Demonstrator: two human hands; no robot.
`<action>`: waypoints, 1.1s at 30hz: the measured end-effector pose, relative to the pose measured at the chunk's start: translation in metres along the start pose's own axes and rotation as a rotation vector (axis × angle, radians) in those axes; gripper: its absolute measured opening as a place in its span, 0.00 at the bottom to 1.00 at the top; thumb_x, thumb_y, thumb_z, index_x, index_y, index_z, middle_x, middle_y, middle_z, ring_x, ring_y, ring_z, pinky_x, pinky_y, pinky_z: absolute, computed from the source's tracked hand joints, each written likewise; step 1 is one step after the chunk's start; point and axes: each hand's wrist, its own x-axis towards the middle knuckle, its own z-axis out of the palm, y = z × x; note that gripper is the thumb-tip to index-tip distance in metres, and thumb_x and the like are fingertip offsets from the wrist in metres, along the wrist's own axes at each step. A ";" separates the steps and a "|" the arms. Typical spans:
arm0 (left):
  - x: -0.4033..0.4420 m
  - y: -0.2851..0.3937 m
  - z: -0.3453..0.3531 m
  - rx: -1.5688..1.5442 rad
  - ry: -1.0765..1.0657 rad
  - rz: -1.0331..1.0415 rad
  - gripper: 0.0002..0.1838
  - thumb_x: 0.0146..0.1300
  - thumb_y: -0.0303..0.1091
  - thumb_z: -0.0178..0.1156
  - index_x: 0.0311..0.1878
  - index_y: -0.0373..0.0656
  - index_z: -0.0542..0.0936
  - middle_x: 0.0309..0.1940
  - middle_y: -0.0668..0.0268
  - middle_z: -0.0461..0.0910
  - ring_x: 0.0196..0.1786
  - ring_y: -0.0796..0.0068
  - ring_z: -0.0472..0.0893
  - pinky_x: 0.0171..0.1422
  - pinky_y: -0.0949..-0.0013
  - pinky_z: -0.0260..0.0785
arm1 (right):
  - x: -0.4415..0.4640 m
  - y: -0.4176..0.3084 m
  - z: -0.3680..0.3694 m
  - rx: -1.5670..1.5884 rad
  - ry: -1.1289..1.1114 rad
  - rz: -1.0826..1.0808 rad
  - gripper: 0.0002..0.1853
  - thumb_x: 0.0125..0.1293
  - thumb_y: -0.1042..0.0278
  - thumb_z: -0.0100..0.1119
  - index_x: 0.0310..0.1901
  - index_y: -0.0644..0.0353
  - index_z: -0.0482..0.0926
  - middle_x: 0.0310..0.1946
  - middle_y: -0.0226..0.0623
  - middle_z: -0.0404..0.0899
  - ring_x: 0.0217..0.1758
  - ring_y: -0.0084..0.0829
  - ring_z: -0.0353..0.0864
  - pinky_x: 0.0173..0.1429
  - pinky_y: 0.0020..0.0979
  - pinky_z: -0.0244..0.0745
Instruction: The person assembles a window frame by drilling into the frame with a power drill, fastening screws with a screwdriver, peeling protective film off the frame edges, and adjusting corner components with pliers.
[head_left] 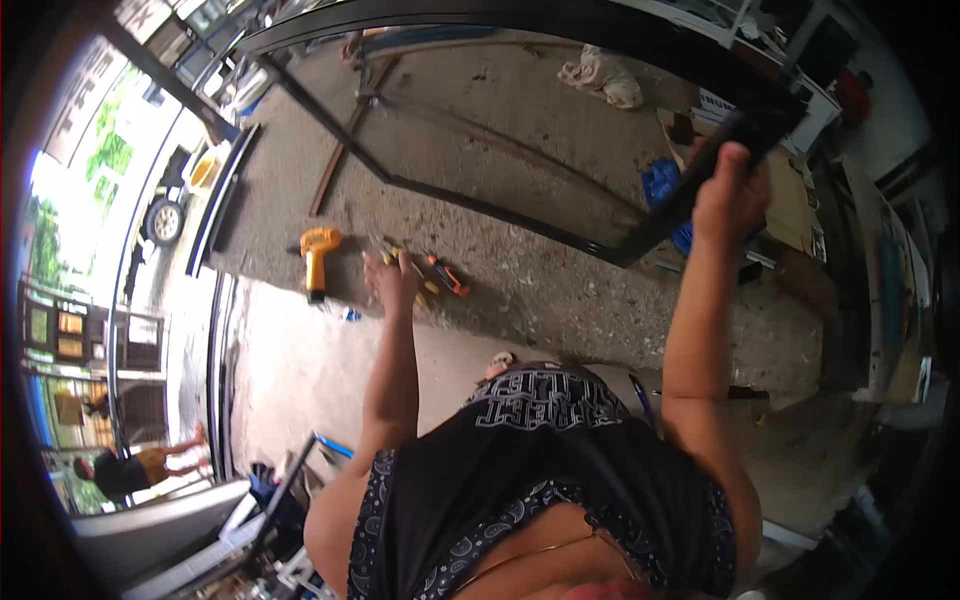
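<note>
My right hand [732, 195] is wrapped round one corner side of a large black rectangular frame [500, 213], thumb on top. The frame is tilted above the worktop, with its far side raised. My left hand [392, 282] is low over a few hand tools, its fingers apart; whether it touches one is hard to see. Yellow-handled tools lie partly hidden by that hand. Just right of it rests an orange-and-black tool [448, 276], its kind unclear. To its left lies a yellow cordless drill [317, 262].
A crumpled whitish cloth [602, 78] lies on the worn worktop [560, 300]. Blue plastic [662, 182] and cardboard [785, 215] are beyond my right hand. Dark metal bars [222, 200] stick out at the left edge. Another person [125, 472] is far off at lower left.
</note>
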 end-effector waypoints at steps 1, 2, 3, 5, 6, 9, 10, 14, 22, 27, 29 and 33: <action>-0.003 0.017 -0.023 -0.003 -0.031 0.038 0.50 0.64 0.53 0.61 0.75 0.29 0.49 0.72 0.37 0.54 0.77 0.41 0.52 0.79 0.48 0.44 | 0.007 -0.021 -0.001 -0.004 0.040 -0.019 0.27 0.67 0.42 0.63 0.46 0.65 0.78 0.30 0.37 0.82 0.30 0.27 0.82 0.37 0.28 0.78; 0.006 0.013 -0.028 -0.039 0.000 0.094 0.49 0.65 0.53 0.60 0.75 0.30 0.49 0.72 0.37 0.55 0.77 0.41 0.52 0.79 0.47 0.44 | 0.014 -0.041 -0.006 -0.016 0.087 -0.029 0.28 0.67 0.42 0.63 0.46 0.65 0.78 0.31 0.38 0.82 0.30 0.28 0.82 0.36 0.28 0.78; 0.019 0.007 -0.031 -0.074 0.020 0.158 0.48 0.65 0.53 0.60 0.75 0.30 0.49 0.72 0.38 0.55 0.77 0.40 0.53 0.80 0.46 0.44 | 0.025 -0.058 -0.019 0.011 0.083 -0.016 0.28 0.67 0.42 0.62 0.46 0.65 0.78 0.31 0.37 0.82 0.31 0.28 0.83 0.38 0.29 0.78; 0.063 -0.022 -0.024 0.011 0.070 0.274 0.47 0.66 0.54 0.59 0.75 0.30 0.50 0.72 0.38 0.56 0.76 0.40 0.54 0.80 0.44 0.43 | 0.037 -0.096 -0.042 0.000 0.183 -0.003 0.28 0.68 0.42 0.61 0.47 0.65 0.78 0.34 0.39 0.83 0.35 0.33 0.84 0.44 0.33 0.79; 0.076 -0.007 -0.042 0.167 0.173 0.364 0.45 0.68 0.55 0.55 0.75 0.33 0.51 0.72 0.40 0.56 0.76 0.41 0.55 0.80 0.43 0.44 | 0.037 -0.115 -0.056 -0.035 0.286 -0.011 0.28 0.69 0.42 0.59 0.47 0.66 0.78 0.36 0.41 0.84 0.39 0.38 0.85 0.48 0.36 0.79; 0.097 0.065 -0.117 -0.009 0.437 0.549 0.39 0.74 0.60 0.42 0.76 0.41 0.52 0.73 0.44 0.55 0.76 0.44 0.58 0.79 0.42 0.49 | 0.029 -0.152 -0.122 0.007 0.287 -0.137 0.21 0.73 0.48 0.56 0.51 0.60 0.78 0.40 0.34 0.83 0.39 0.30 0.82 0.44 0.31 0.75; 0.096 0.100 -0.153 -0.516 0.436 0.652 0.38 0.75 0.61 0.37 0.77 0.42 0.52 0.73 0.44 0.55 0.75 0.44 0.59 0.78 0.44 0.53 | 0.012 -0.173 -0.121 -0.013 0.364 -0.169 0.19 0.71 0.49 0.59 0.45 0.59 0.78 0.34 0.34 0.82 0.33 0.28 0.81 0.38 0.29 0.75; 0.117 0.181 -0.224 -0.672 0.190 1.027 0.34 0.77 0.57 0.38 0.70 0.37 0.64 0.69 0.50 0.66 0.73 0.54 0.66 0.72 0.52 0.64 | -0.037 -0.230 -0.128 -0.073 0.499 -0.236 0.21 0.67 0.44 0.62 0.35 0.57 0.79 0.24 0.33 0.79 0.21 0.25 0.77 0.25 0.26 0.74; 0.096 0.277 -0.208 -1.236 -0.755 1.205 0.24 0.74 0.50 0.52 0.51 0.35 0.78 0.44 0.56 0.80 0.46 0.63 0.79 0.49 0.59 0.73 | -0.193 -0.275 -0.273 -0.092 0.626 -0.225 0.22 0.69 0.41 0.58 0.42 0.55 0.82 0.26 0.31 0.79 0.24 0.26 0.78 0.27 0.27 0.75; -0.077 0.314 -0.182 -1.249 -1.046 1.352 0.17 0.67 0.37 0.61 0.51 0.32 0.77 0.40 0.60 0.81 0.38 0.72 0.78 0.45 0.70 0.71 | -0.349 -0.253 -0.437 -1.026 1.052 0.287 0.25 0.75 0.46 0.51 0.56 0.61 0.76 0.46 0.38 0.83 0.48 0.33 0.82 0.51 0.32 0.75; -0.165 0.310 -0.172 -1.108 -1.150 1.396 0.15 0.67 0.31 0.61 0.53 0.32 0.76 0.40 0.62 0.80 0.38 0.75 0.77 0.46 0.73 0.70 | -0.421 -0.253 -0.445 -1.723 0.784 0.252 0.19 0.72 0.51 0.54 0.53 0.59 0.78 0.50 0.51 0.80 0.58 0.53 0.76 0.61 0.43 0.72; -0.313 0.313 -0.143 -0.837 -1.113 1.677 0.13 0.67 0.33 0.64 0.49 0.35 0.77 0.35 0.65 0.78 0.36 0.77 0.73 0.42 0.74 0.66 | -0.703 -0.201 -0.475 -1.086 0.883 1.146 0.25 0.73 0.46 0.49 0.59 0.57 0.76 0.48 0.45 0.82 0.54 0.41 0.79 0.59 0.41 0.73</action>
